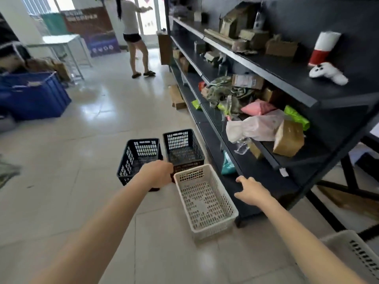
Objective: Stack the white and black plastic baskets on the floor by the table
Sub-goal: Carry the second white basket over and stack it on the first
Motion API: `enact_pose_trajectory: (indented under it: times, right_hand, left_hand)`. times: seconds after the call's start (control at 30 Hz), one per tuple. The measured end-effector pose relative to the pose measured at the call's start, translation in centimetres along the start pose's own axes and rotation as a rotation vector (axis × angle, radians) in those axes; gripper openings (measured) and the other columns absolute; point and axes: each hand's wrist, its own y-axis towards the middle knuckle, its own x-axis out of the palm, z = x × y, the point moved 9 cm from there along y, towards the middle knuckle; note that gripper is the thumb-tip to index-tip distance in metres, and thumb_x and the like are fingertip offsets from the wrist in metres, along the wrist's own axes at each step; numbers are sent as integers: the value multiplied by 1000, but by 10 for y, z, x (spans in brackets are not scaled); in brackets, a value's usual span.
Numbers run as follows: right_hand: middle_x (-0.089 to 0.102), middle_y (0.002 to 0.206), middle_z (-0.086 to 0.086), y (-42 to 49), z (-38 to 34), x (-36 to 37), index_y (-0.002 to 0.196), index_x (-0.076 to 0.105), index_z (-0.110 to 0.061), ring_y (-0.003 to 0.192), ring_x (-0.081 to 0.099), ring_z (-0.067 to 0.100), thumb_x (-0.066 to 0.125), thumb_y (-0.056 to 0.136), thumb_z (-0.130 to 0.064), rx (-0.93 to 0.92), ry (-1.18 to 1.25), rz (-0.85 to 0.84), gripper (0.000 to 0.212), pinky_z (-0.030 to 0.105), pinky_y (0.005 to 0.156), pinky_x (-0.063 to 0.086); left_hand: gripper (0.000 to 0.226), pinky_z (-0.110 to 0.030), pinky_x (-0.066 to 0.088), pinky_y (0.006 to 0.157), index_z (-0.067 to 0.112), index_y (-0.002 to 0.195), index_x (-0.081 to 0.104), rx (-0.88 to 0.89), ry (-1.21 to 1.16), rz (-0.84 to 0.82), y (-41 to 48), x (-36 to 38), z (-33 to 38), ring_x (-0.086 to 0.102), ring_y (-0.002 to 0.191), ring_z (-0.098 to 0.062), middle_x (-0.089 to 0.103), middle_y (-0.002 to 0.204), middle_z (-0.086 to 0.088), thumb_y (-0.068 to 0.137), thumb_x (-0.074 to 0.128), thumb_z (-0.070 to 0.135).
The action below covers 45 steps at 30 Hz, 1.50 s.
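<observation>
Two black plastic baskets stand side by side on the tiled floor, the left black basket [139,154] and the right black basket [183,148]. A white basket [205,201] lies just in front of the right one, its far rim against that basket's near wall. My left hand [158,174] is curled over the near right corner of the left black basket, right beside the white basket's far left corner; the fingertips are hidden. My right hand [252,189] hovers to the right of the white basket, fingers spread, holding nothing. Another white basket [352,255] shows at the bottom right.
A black shelf unit [266,167] loaded with bags and boxes runs along the right, close to the baskets. A blue crate [34,95] stands at the left. A person [135,37] stands at the back near a white table [61,39]. Flat cardboard [177,97] lies by the shelf.
</observation>
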Motion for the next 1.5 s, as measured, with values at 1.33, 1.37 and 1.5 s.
enact_pose_trajectory:
  times: [1.33,1.37,1.5]
  right_hand:
    - [41,134,14,254,-37,176,136,43,-23,124,42,35,56,89,-29,1129,679,59,50,46,99,44]
    - [40,135,13,257,-34,179,137,42,-23,124,41,35,56,89,-29,1125,686,64,49,46,100,44]
    - [39,136,13,296,2,254,137,41,-22,125,41,34,56,90,-26,1169,735,14,50,46,101,44]
  left_hand:
    - [42,-44,47,101,17,129,54,810,371,-534,552,128,2,57,120,-32,59,132,-11,89,52,31]
    - [43,-43,47,100,17,129,53,814,363,-514,559,127,3,56,120,-31,58,134,-11,89,51,31]
    - [43,-45,50,95,16,132,50,789,386,-571,612,217,6,58,115,-32,57,132,-13,91,51,28]
